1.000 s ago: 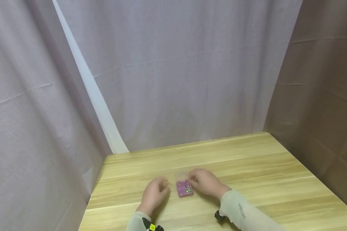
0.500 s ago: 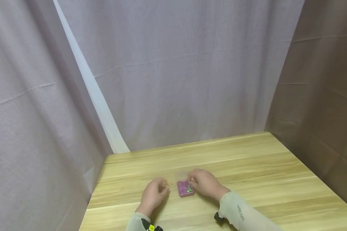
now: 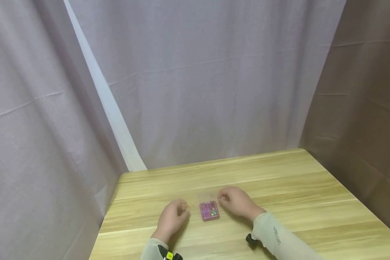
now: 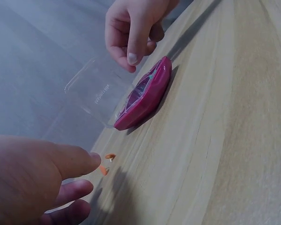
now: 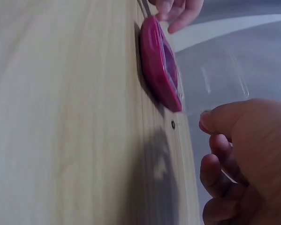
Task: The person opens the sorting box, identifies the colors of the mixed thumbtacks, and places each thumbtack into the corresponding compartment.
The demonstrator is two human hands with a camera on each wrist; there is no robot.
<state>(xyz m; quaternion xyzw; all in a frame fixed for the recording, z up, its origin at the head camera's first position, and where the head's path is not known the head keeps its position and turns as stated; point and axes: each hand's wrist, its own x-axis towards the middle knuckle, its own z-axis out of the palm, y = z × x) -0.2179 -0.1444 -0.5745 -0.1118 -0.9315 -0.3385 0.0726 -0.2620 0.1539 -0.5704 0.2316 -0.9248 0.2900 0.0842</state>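
A small pink compartment box (image 3: 210, 218) sits on the table with its clear lid (image 4: 100, 91) swung back. Green pieces (image 3: 213, 213) lie in its near right compartment. My left hand (image 3: 172, 218) is left of the box, thumb and fingers apart and loosely bent. Right at its fingertips are small orange pieces (image 4: 110, 156), one with a short pale stem. Beside the box's right edge is my right hand (image 3: 237, 202), fingers curled and thumb tip close to the index finger. I cannot tell whether something tiny is pinched there.
A tiny dark ring (image 5: 173, 124) lies on the wooden table (image 3: 263, 173) near the box, on the right hand's side. Grey curtains (image 3: 198, 90) hang behind the table and along both sides. Each wrist wears a dark strap or device.
My right hand has drawn back from the box's far right corner, a little to the right. The left hand stays almost still by the orange pieces.
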